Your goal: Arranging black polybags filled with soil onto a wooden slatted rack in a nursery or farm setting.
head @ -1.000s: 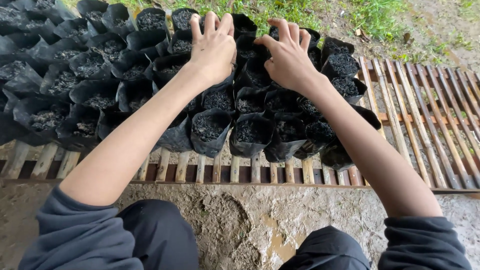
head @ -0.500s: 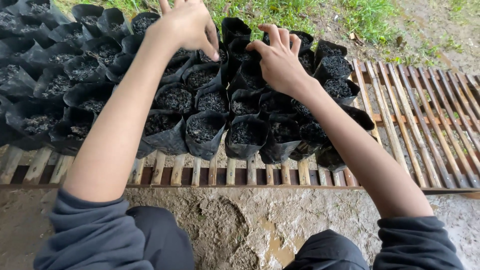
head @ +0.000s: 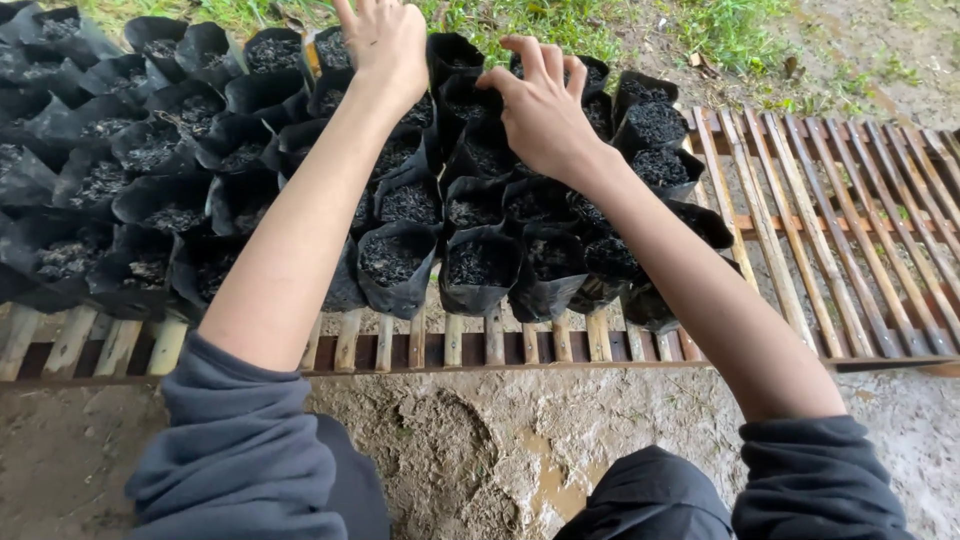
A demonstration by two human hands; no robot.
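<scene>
The left hand [head: 385, 45] is raised over the far rows of black soil-filled plastic nursery bags [head: 390, 262], its grip not discernible. The right hand [head: 540, 105], fingers curled and loosely open, is set against upper bags, nothing clearly held. A slatted wooden rack [head: 830, 240] lies beneath.

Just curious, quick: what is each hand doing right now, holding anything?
Left hand: fingers partly out of frame above the soil bags; a grip cannot be told.
Right hand: fingers curled over a bag, apparently holding nothing.
</scene>
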